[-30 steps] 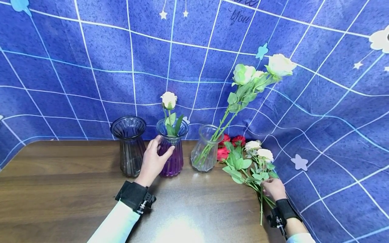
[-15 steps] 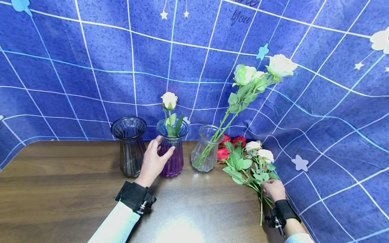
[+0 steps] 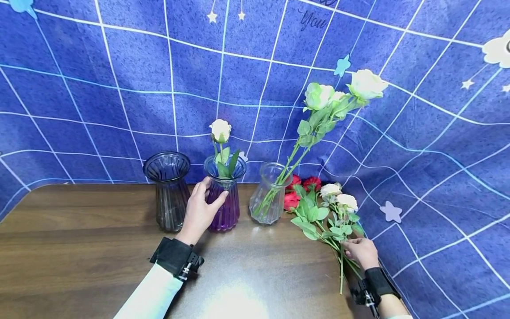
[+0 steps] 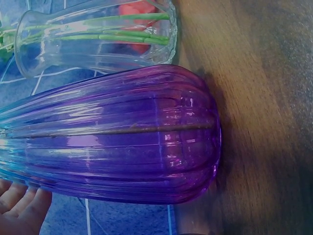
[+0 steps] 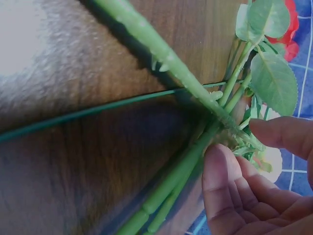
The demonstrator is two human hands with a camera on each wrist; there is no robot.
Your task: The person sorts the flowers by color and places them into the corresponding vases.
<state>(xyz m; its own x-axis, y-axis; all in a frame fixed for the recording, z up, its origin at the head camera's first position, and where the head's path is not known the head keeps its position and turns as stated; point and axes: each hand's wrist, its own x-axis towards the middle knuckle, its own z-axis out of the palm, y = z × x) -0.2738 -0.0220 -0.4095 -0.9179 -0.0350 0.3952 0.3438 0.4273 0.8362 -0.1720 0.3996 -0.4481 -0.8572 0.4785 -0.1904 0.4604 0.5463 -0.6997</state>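
My left hand (image 3: 201, 212) holds the purple glass vase (image 3: 225, 208) near its neck, thumb and fingers on either side. A white rose (image 3: 221, 130) stands in that vase; its dark stem shows through the ribbed glass in the left wrist view. My right hand (image 3: 361, 251) is at the flowers lying on the right of the table. In the right wrist view its thumb and index finger are apart, beside crossing green stems (image 5: 178, 169). White roses (image 3: 346, 202) and red roses (image 3: 291, 201) lie beyond that hand.
A dark grey glass vase (image 3: 169, 199) stands left of the purple one. To the right, a clear glass vase (image 3: 264, 208) holds tall white-green roses (image 3: 318, 96) leaning right. A blue patterned cloth (image 3: 135, 102) hangs behind and right of the wooden table (image 3: 95, 248).
The right wrist has shifted slightly right, while its fingertips stay by the stems. The left hand keeps its hold on the purple vase. The head view has tilted a little.
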